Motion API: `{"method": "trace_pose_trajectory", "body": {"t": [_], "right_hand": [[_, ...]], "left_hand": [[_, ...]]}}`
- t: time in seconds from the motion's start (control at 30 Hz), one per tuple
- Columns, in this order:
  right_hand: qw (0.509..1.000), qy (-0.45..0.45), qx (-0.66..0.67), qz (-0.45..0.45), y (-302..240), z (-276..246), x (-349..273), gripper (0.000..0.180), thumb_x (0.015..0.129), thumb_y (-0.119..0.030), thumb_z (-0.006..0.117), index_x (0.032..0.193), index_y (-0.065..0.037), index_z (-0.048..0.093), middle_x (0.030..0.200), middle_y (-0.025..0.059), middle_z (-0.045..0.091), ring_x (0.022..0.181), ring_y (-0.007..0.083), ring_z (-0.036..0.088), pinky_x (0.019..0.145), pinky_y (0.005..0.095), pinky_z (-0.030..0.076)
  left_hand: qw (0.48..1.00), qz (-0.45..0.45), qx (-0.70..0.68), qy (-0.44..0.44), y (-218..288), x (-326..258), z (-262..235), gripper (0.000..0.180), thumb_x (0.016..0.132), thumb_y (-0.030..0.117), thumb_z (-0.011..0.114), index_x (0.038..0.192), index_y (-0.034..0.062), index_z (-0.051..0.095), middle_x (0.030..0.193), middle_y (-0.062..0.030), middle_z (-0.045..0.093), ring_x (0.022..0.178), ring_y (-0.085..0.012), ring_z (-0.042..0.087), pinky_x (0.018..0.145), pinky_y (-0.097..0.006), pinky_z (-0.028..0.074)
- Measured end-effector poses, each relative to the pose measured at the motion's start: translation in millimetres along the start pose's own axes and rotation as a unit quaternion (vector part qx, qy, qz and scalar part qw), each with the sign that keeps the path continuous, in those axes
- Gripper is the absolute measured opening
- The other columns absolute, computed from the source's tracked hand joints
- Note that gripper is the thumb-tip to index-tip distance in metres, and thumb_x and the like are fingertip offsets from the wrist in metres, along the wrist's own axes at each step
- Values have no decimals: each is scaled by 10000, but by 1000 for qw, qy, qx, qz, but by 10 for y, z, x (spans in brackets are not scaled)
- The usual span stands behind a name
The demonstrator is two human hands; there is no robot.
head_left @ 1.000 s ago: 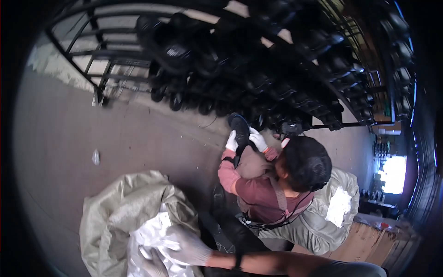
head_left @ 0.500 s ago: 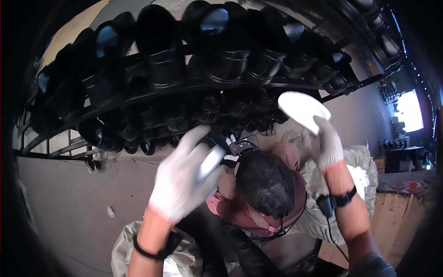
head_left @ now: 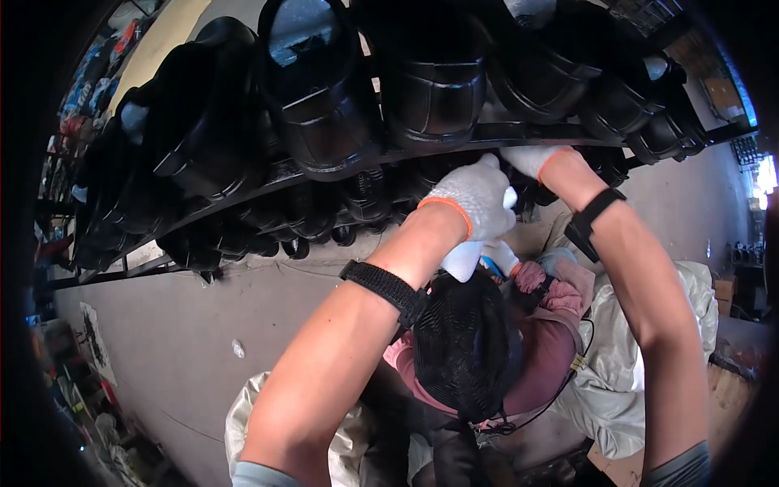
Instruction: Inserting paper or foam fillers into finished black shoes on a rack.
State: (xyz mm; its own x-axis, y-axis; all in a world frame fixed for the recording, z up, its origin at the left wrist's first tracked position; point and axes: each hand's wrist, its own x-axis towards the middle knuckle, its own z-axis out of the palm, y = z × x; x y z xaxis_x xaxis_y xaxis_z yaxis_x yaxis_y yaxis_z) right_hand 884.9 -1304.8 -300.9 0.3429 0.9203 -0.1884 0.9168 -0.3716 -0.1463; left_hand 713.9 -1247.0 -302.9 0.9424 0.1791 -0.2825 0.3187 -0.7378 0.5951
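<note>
My left hand (head_left: 475,199), in a white knit glove with an orange cuff, is closed just below the front rail of the upper shelf. A white insole-like piece (head_left: 462,260) sticks out beneath it. My right hand (head_left: 523,158), gloved the same way, reaches in under that rail among the black shoes of the lower shelf (head_left: 422,174). Its fingers are hidden, and so is anything in them. Large black shoes (head_left: 320,122) stand along the upper shelf, heels toward me, some with a pale shiny insole inside.
A co-worker in a black cap (head_left: 466,349) and pink top crouches right below my arms, with a gloved hand (head_left: 503,256) close to mine. Pale sacks (head_left: 604,390) stand to the right and lower left. The black metal rack (head_left: 235,207) spans the upper view.
Both hands have moved forward to the rack and toward each other. The white insole seen in my right hand is now out of sight. The shoes appear nearer and larger.
</note>
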Motion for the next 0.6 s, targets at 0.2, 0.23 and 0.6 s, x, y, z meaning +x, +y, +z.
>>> {"method": "trace_pose_trajectory", "body": {"t": [0.2, 0.23, 0.6], "right_hand": [[992, 105, 60, -39, 392, 465, -132, 308, 1055, -158, 609, 1321, -48, 717, 1358, 214, 702, 1263, 338, 651, 1093, 431, 523], [970, -10, -224, -91, -44, 103, -297, 295, 1058, -169, 590, 1270, -17, 727, 1270, 218, 711, 1136, 327, 668, 1025, 423, 526], [906, 169, 386, -43, -1232, -80, -1065, 424, 889, -87, 756, 1289, 24, 672, 1130, 119, 704, 1006, 184, 694, 864, 348, 582]], "left_hand": [[959, 58, -159, 229, 34, -340, 82, 337, 898, 252, 722, 1054, -46, 722, 1182, -283, 678, 1119, -454, 691, 981, -501, 569], [940, 3, -206, 272, -26, -484, 2, 315, 927, 239, 714, 1044, -53, 732, 1035, -275, 727, 1060, -423, 726, 947, -492, 583], [794, -106, -301, 517, -590, -1107, 132, 306, 1037, 255, 599, 1112, -34, 665, 834, -242, 744, 813, -462, 735, 798, -508, 600]]}}
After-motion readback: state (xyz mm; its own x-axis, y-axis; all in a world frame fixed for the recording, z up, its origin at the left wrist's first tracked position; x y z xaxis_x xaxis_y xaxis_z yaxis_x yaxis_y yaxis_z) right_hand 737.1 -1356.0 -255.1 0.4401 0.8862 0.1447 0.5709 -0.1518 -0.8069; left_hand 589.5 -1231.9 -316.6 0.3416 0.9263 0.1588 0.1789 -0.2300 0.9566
